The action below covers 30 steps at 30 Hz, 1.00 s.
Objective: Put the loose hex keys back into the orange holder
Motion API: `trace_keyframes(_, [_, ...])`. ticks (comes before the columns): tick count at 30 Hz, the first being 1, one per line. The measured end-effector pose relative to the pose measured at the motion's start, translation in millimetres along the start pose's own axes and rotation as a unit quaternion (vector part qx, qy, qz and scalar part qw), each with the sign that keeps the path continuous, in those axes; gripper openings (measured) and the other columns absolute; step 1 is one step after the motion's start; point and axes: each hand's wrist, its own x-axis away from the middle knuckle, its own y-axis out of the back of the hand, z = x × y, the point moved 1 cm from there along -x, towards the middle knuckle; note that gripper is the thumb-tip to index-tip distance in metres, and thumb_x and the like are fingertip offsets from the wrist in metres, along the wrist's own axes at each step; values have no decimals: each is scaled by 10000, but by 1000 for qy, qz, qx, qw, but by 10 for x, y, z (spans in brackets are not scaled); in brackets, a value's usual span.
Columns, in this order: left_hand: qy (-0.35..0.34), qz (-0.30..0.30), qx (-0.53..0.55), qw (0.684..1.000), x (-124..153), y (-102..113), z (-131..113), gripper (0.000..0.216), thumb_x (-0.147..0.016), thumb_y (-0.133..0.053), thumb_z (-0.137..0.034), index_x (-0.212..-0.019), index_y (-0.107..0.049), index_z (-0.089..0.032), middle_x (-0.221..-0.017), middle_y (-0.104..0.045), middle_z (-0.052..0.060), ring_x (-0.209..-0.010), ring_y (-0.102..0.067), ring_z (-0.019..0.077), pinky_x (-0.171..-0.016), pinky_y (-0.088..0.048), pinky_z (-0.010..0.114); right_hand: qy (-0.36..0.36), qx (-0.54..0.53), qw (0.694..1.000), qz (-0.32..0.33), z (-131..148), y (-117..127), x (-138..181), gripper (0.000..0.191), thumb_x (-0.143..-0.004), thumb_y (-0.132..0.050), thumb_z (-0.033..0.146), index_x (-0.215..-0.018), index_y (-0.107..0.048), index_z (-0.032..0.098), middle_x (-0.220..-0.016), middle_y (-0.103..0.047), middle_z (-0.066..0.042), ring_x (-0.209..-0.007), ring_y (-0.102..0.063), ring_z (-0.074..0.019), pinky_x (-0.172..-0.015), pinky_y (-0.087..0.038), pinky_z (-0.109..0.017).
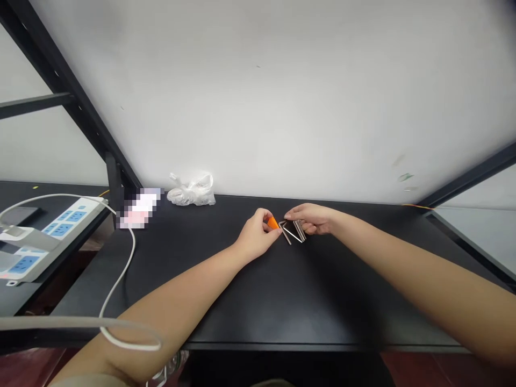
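Note:
Over the black table (258, 301), my left hand (256, 236) is closed around an orange hex key holder (273, 222), pinched between thumb and fingers. Two L-shaped hex keys, one of them a bright thin hex key (293, 235), stick out beside the holder towards the right. Whether they sit in its slots I cannot tell. My right hand (312, 217) grips a bunch of several metal hex keys (299, 230), their long arms side by side and pointing down. Its thumb and forefinger reach towards the short bend of a key near the holder.
A clear plastic bag (192, 191) lies against the wall at the back. To the left are a white power strip (60, 231) and a white cable (131, 258) that loops across the table and over my left forearm. Black frame posts (80, 107) stand at both sides.

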Motion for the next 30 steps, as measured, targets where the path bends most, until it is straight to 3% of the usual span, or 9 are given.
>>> trace_keyframes(7, [-3,12,-5,1000,0,15,7,328,-847,-736,-337,-1094,-548,-229,-1075,-677,32,-791,-680,133,-716,-543,282,30,93,995,-24,41,-78,-45,472,-815,-822,421,-1153,-560,221,-526,-392,109,-379,-300,-57,-341,-227,-183])
trace_keyframes(11, [-3,20,-6,1000,-1,9,12,320,-855,-723,-342,-1096,-547,-229,-1060,-677,25,-791,-672,130,-714,-538,276,55,174,983,-3,65,-124,-42,470,-869,-751,464,-1223,-548,231,-550,-424,95,-393,-335,-65,-357,-263,-192])
trace_keyframes(15, [-8,23,-6,1000,-5,8,9,318,-850,-725,-343,-1086,-544,-233,-1063,-676,16,-799,-664,130,-709,-534,273,87,312,946,15,141,-85,-111,399,-922,-648,511,-1194,-566,231,-589,-485,65,-412,-391,-84,-385,-315,-218])
trace_keyframes(19, [-3,30,-4,1000,-7,8,13,321,-850,-725,-349,-1088,-543,-234,-1043,-677,11,-795,-659,130,-712,-535,274,122,371,921,-1,190,-49,-196,289,-919,-635,476,-1072,-607,232,-651,-573,36,-455,-443,-97,-425,-339,-230])
trace_keyframes(24, [12,39,2,999,-9,9,8,336,-853,-724,-363,-1107,-544,-236,-1032,-684,13,-794,-660,134,-723,-537,281,203,445,871,-49,131,-24,-202,213,-934,-606,431,-1008,-639,234,-787,-687,2,-651,-586,-142,-578,-420,-242])
trace_keyframes(30, [20,45,6,999,-10,12,-33,341,-851,-732,-349,-1110,-547,-229,-995,-688,12,-781,-659,131,-722,-533,275,272,510,806,-127,-40,0,-203,244,-1007,-502,397,-1126,-652,244,-858,-723,-27,-722,-638,-175,-664,-425,-269])
